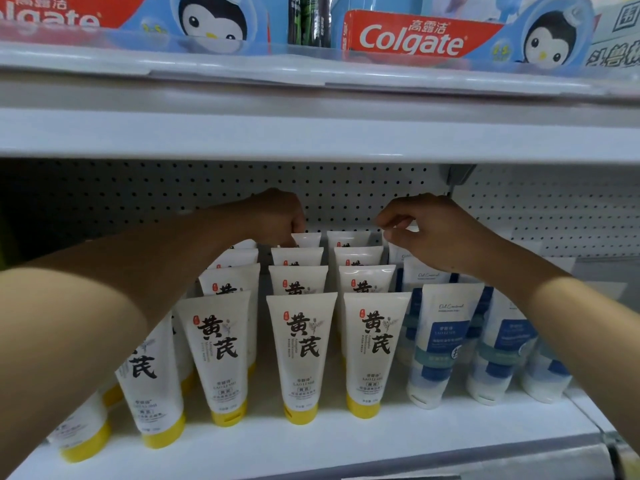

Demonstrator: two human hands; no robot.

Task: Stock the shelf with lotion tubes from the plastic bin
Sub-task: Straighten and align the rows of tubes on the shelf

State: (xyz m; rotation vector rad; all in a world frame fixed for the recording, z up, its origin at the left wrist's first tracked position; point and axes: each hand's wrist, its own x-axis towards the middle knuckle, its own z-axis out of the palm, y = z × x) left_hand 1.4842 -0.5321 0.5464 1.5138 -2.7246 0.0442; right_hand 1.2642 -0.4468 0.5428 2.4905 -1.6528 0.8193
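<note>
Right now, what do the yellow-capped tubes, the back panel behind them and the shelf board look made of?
Yellow-capped tubes: seemingly soft plastic, satin white, with flat crimped top ends and glossy yellow caps.
Back panel: probably white-painted sheet metal; regular rows of small punched holes.
Shelf board: likely painted metal too, smooth, semi-gloss and evenly white; could be laminate.

Above me sit red Colgate boxes [412, 38] beside penguin packs [554, 36] and a dark green pack [308, 20]; a white pegboard [207, 188] backs my shelf.
</note>
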